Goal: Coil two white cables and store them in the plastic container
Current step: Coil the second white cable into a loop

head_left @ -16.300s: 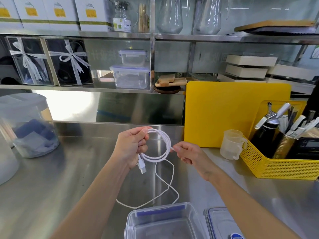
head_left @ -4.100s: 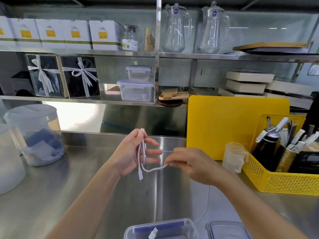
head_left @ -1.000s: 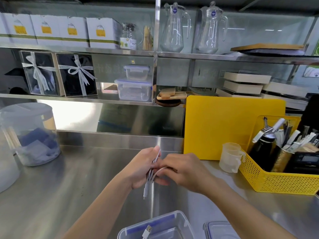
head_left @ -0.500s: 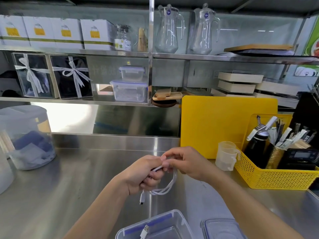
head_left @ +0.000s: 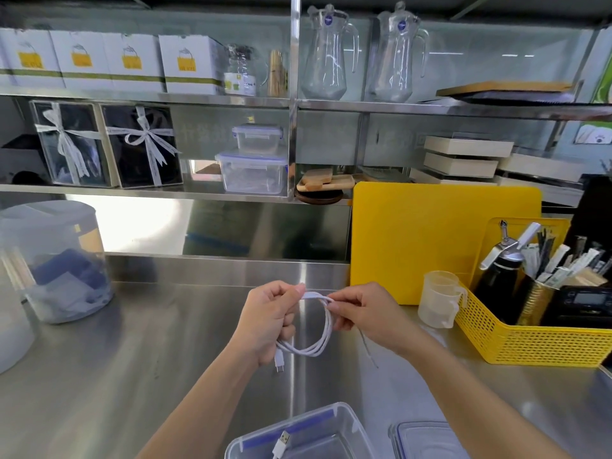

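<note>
Two white cables counted: one cable (head_left: pixel 313 339) held at frame centre above the counter (head_left: pixel 99 376), looped into a small coil; a second cable (head_left: pixel 281 443) already lying in the clear plastic container (head_left: pixel 351 425) at the bottom edge, only its plug end visible. Left hand (head_left: pixel 268 321) closed in a grip round the coil's left side, connector dangling below; right hand (head_left: pixel 361 313) pinching the top strands, loose tail trailing. Judged light, limp, springy; best held where the loops cross.

yellow cutting board (head_left: pixel 443 240) upright at backsplash | yellow basket (head_left: pixel 536 339) right | measuring cup (head_left: pixel 438 299) beside basket
</note>
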Action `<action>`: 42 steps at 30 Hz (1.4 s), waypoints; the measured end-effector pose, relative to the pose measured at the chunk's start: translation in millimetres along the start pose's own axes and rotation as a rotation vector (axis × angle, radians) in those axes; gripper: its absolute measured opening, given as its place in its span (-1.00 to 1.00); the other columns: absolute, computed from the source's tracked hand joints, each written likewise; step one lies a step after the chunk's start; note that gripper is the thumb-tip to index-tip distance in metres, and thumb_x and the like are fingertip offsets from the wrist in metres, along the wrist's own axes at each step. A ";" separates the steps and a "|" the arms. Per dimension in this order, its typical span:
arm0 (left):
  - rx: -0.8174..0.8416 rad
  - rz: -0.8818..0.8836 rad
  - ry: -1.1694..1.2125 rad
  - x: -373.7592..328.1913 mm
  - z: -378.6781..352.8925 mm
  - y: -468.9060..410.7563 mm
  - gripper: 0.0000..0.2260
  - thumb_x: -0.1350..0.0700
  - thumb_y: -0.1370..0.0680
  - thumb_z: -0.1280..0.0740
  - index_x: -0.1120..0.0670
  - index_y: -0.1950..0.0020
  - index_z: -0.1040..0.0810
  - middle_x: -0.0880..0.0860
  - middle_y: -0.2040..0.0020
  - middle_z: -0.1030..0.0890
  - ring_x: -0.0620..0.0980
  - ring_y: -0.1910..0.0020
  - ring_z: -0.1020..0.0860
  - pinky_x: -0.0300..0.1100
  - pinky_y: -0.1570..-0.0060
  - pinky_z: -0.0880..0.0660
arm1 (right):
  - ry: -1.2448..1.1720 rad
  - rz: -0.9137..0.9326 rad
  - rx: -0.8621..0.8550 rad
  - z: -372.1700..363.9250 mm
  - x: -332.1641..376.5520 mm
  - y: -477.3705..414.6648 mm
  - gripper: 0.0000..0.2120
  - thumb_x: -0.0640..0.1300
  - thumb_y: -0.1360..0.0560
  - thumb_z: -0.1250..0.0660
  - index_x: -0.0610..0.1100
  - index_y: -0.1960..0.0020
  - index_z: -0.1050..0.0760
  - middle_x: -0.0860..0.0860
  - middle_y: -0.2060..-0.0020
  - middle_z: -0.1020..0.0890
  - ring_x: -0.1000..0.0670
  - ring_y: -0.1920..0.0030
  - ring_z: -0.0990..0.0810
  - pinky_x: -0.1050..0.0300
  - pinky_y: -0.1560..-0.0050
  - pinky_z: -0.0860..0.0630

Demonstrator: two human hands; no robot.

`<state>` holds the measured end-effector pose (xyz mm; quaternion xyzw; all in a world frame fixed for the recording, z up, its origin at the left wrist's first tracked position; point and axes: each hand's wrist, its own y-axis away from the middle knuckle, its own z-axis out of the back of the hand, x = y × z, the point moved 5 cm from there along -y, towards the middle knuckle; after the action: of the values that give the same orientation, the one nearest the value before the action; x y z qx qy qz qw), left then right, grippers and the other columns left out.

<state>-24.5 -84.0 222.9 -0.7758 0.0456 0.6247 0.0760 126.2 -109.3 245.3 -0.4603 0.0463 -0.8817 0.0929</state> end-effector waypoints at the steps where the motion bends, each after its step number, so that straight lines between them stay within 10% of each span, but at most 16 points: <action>1: -0.017 -0.005 -0.005 1.0 1.5 -0.5 -0.71 0.20 -0.53 -0.32 0.13 0.41 -0.44 -0.06 0.57 -0.27 -0.16 0.61 -0.17 -0.35 0.67 -0.17 | 0.091 -0.025 0.019 1.1 -0.5 -0.5 -0.84 -0.16 -0.52 -0.28 -0.17 0.06 -0.63 -0.08 0.31 -0.64 0.12 0.35 -0.55 0.16 0.21 -0.55; 5: -0.047 -0.038 -0.082 6.0 0.2 -1.2 -0.77 0.19 -0.54 -0.32 0.17 0.32 -0.45 -0.08 0.59 -0.26 -0.13 0.60 -0.14 -0.34 0.63 -0.13 | 0.366 -0.144 0.156 1.3 -3.0 2.3 -0.79 -0.04 -0.51 -0.28 -0.14 0.18 -0.58 -0.03 0.32 -0.58 0.04 0.30 -0.51 0.13 0.23 -0.48; 12: -0.041 -0.029 -0.007 7.2 -2.0 -4.4 -0.71 0.20 -0.54 -0.31 0.12 0.39 -0.41 -0.08 0.59 -0.26 -0.15 0.60 -0.14 -0.36 0.64 -0.13 | -0.425 -0.020 0.131 8.2 12.9 7.8 -0.90 -0.37 -0.50 -0.23 -0.40 0.09 -0.49 -0.16 0.39 -0.55 0.05 0.43 -0.54 0.28 0.42 -0.51; 23: 0.037 0.005 0.037 10.1 -5.7 -1.7 -0.72 0.21 -0.55 -0.29 0.14 0.36 -0.38 -0.05 0.55 -0.24 -0.16 0.62 -0.15 -0.38 0.67 -0.13 | -0.709 -0.018 -0.096 -3.2 9.7 1.8 -0.86 -0.32 -0.52 -0.21 -0.27 0.14 -0.53 -0.08 0.43 -0.56 0.06 0.45 -0.52 0.27 0.44 -0.50; 31: 0.021 0.088 0.140 23.9 1.5 0.2 -0.66 0.21 -0.55 -0.28 0.11 0.42 -0.33 -0.04 0.54 -0.24 -0.17 0.62 -0.15 -0.38 0.69 -0.13 | -0.106 0.073 -0.095 -9.3 -5.5 8.1 -0.82 -0.26 -0.45 -0.36 -0.01 0.25 -0.50 0.04 0.28 -0.52 0.18 0.30 -0.48 0.35 0.29 -0.42; 36: 0.085 0.134 0.213 25.9 -13.7 2.4 -0.63 0.21 -0.57 -0.25 0.10 0.44 -0.33 -0.04 0.55 -0.26 -0.18 0.63 -0.15 -0.41 0.69 -0.13 | -0.345 -0.075 0.010 -25.9 -28.9 8.6 -0.68 -0.34 -0.38 -0.39 -0.06 0.01 -0.36 -0.07 0.02 -0.55 -0.02 0.00 -0.60 0.20 0.09 -0.55; 42: 0.150 0.168 0.255 25.9 -23.1 5.6 -0.63 0.20 -0.58 -0.23 0.10 0.45 -0.40 -0.04 0.55 -0.29 -0.19 0.63 -0.18 -0.41 0.70 -0.15 | -0.687 -0.103 0.168 -44.4 -36.3 17.5 -0.68 -0.24 -0.30 -0.27 -0.10 -0.06 -0.43 -0.04 0.43 -0.56 0.03 0.42 -0.50 0.23 0.39 -0.45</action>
<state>2.4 -92.9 202.1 -0.8343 0.1660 0.5203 0.0750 112.2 -119.1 187.8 -0.7223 -0.0838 -0.6797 0.0959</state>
